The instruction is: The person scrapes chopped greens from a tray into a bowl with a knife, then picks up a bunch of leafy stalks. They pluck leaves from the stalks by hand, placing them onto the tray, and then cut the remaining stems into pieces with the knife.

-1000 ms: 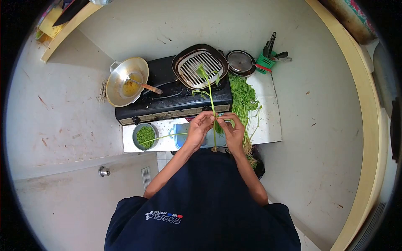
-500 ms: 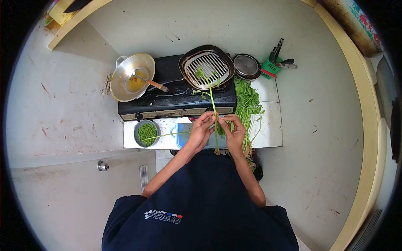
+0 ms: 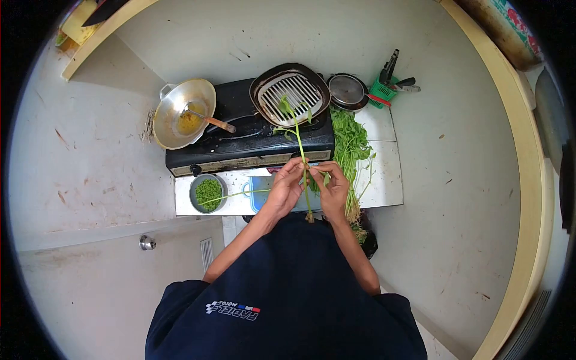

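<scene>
A long green leafy stem (image 3: 301, 144) stands roughly upright in view, its leaves over the grill pan and its root end near my shirt. My left hand (image 3: 288, 187) pinches it at mid-length. Against the same stretch of stem, my right hand (image 3: 332, 185) has thumb and forefinger pressed together, with a small leaf showing at them. Below my hands lies a blue-rimmed board or tray (image 3: 260, 183), partly hidden. A thin stalk (image 3: 240, 193) reaches from a grey bowl (image 3: 192, 193) of green pieces toward my left hand. Right of the stove is a bunch of leafy stems (image 3: 350, 141).
A black stove (image 3: 240, 135) carries a wok (image 3: 170, 111) with a ladle (image 3: 216, 123) and a square grill pan (image 3: 290, 96). Behind the greens sit a small lidded pan (image 3: 347, 90) and a green utensil basket (image 3: 381, 94). Walls rise on both sides.
The camera view has shifted slightly, moving the stove and pans a little left. A small leaf now shows at my right fingertips. Both hands remain at the stem.
</scene>
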The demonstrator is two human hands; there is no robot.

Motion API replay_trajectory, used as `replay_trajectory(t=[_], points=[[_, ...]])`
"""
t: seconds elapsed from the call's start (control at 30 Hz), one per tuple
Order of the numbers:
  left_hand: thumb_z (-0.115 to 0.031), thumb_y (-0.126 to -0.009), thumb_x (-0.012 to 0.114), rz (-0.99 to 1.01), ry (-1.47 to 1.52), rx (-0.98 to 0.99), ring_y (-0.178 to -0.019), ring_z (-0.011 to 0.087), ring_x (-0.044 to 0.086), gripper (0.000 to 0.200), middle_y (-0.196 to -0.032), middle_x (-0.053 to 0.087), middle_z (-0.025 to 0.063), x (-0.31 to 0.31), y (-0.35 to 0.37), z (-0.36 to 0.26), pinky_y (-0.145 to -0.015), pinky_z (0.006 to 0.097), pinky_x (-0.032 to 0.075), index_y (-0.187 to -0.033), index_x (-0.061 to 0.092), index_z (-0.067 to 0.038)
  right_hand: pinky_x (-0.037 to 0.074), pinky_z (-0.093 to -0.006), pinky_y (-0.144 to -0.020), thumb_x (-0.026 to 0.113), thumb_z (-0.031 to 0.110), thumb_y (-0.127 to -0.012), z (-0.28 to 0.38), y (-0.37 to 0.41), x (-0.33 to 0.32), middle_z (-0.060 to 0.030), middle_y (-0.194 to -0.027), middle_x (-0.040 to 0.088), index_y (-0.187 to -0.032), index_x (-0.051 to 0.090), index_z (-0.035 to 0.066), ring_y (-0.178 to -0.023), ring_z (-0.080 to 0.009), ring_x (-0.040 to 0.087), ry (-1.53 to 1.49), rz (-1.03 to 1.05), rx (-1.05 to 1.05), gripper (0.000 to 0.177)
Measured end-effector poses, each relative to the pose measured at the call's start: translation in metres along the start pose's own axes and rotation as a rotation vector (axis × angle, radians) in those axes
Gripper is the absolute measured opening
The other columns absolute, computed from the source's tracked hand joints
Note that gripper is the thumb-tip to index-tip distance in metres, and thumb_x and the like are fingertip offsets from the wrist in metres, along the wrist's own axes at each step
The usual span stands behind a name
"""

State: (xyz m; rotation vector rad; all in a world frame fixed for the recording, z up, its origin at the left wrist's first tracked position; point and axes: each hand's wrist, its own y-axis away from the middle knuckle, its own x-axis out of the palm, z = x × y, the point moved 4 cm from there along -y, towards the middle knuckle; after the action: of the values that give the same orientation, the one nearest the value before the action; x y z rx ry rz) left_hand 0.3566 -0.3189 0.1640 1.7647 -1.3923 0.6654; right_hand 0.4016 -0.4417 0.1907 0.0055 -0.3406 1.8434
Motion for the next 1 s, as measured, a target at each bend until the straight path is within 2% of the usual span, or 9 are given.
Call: replay_trajectory(t=[0.17, 0.27, 0.4, 0.5, 0.53, 0.57, 0.67, 0.87, 1.0], points=[[-0.012, -0.102, 0.057, -0.012, 0.142, 0.017, -0.094, 0.0099, 0.058, 0.020, -0.104, 0.062, -0.0001, -0.006, -0.004, 0.000, -0.081, 0.0283, 0.049, -0.122, 0.060, -0.007, 0.047, -0.0264, -0.085, 0.071, -0.002, -0.090, 0.005, -0.001, 0.004, -0.0087, -0.100, 0.058, -0.098, 0.066, -0.004, -0.097, -0.0157, 0.059, 0.002, 0.003, -0.023, 0.010], [-0.012, -0.102, 0.057, -0.034, 0.139, 0.139, -0.092, 0.0100, 0.058, 0.020, -0.102, 0.062, 0.0004, -0.015, -0.009, -0.024, -0.081, 0.0287, 0.051, -0.121, 0.059, -0.007, 0.047, -0.0256, -0.083, 0.072, 0.002, -0.091, 0.009, 0.000, -0.002, -0.0079, -0.097, 0.060, -0.097, 0.066, -0.002, -0.094, -0.0152, 0.060, 0.042, -0.028, -0.001, 0.010], [-0.014, -0.102, 0.058, -0.063, -0.132, 0.270, -0.090, 0.0091, 0.058, 0.019, -0.102, 0.061, 0.0011, -0.022, -0.006, -0.057, -0.083, 0.0285, 0.051, -0.119, 0.058, -0.007, 0.049, -0.0256, -0.075, 0.071, 0.007, -0.093, -0.005, -0.004, -0.020, -0.0057, -0.090, 0.065, -0.095, 0.065, 0.000, -0.083, -0.0139, 0.063, -0.075, -0.121, 0.121, 0.009], [-0.011, -0.102, 0.058, -0.129, -0.225, 0.335, -0.086, 0.0102, 0.058, 0.027, -0.100, 0.058, 0.0010, -0.022, -0.002, -0.066, -0.078, 0.0254, 0.050, -0.127, 0.055, -0.005, 0.050, -0.0286, -0.067, 0.070, 0.010, -0.093, -0.040, -0.014, -0.045, -0.0078, -0.085, 0.068, -0.091, 0.065, 0.000, -0.074, -0.0163, 0.065, 0.337, -0.031, 0.172, 0.011], [-0.010, -0.102, 0.058, -0.145, -0.248, 0.338, -0.085, 0.0103, 0.057, 0.028, -0.100, 0.057, 0.0011, -0.020, 0.000, -0.067, -0.076, 0.0249, 0.050, -0.129, 0.054, -0.005, 0.051, -0.0328, -0.064, 0.073, 0.012, -0.090, -0.056, -0.015, -0.056, -0.0139, -0.084, 0.069, -0.087, 0.063, -0.001, -0.072, -0.0221, 0.068, 0.561, 0.030, 0.106, 0.017], [-0.009, -0.101, 0.058, -0.158, -0.270, 0.341, -0.084, 0.0104, 0.057, 0.029, -0.100, 0.057, 0.0013, -0.018, 0.002, -0.068, -0.075, 0.0244, 0.049, -0.130, 0.054, -0.004, 0.052, -0.0342, -0.065, 0.074, 0.012, -0.088, -0.079, -0.010, -0.065, -0.0155, -0.084, 0.068, -0.086, 0.063, -0.001, -0.072, -0.0241, 0.068, 0.634, 0.079, 0.156, 0.017], [-0.007, -0.101, 0.057, -0.147, -0.301, 0.336, -0.079, 0.0098, 0.055, 0.031, -0.101, 0.057, 0.0019, -0.021, 0.006, -0.066, -0.069, 0.0234, 0.046, -0.131, 0.053, -0.003, 0.053, -0.0416, -0.067, 0.073, 0.014, -0.084, -0.133, 0.007, -0.080, -0.0192, -0.086, 0.068, -0.085, 0.063, 0.000, -0.077, -0.0312, 0.069, 0.800, 0.217, 0.289, 0.017], [-0.012, -0.103, 0.055, -0.113, -0.365, 0.297, -0.074, 0.0078, 0.050, 0.027, -0.105, 0.060, 0.0029, -0.029, 0.009, -0.060, -0.064, 0.0222, 0.041, -0.129, 0.055, -0.004, 0.054, -0.0490, -0.077, 0.069, 0.021, -0.087, -0.172, 0.017, -0.074, -0.0204, -0.096, 0.068, -0.092, 0.064, 0.001, -0.088, -0.0374, 0.068, 1.092, 0.397, 0.309, 0.021], [-0.020, -0.106, 0.051, -0.136, -0.390, 0.278, -0.073, 0.0072, 0.048, 0.025, -0.104, 0.062, 0.0028, -0.032, 0.013, -0.055, -0.063, 0.0215, 0.038, -0.124, 0.057, -0.004, 0.055, -0.0472, -0.076, 0.071, 0.023, -0.086, -0.163, 0.017, -0.060, -0.0191, -0.095, 0.070, -0.104, 0.064, 0.001, -0.085, -0.0379, 0.069, 1.237, 0.453, 0.283, 0.029]])
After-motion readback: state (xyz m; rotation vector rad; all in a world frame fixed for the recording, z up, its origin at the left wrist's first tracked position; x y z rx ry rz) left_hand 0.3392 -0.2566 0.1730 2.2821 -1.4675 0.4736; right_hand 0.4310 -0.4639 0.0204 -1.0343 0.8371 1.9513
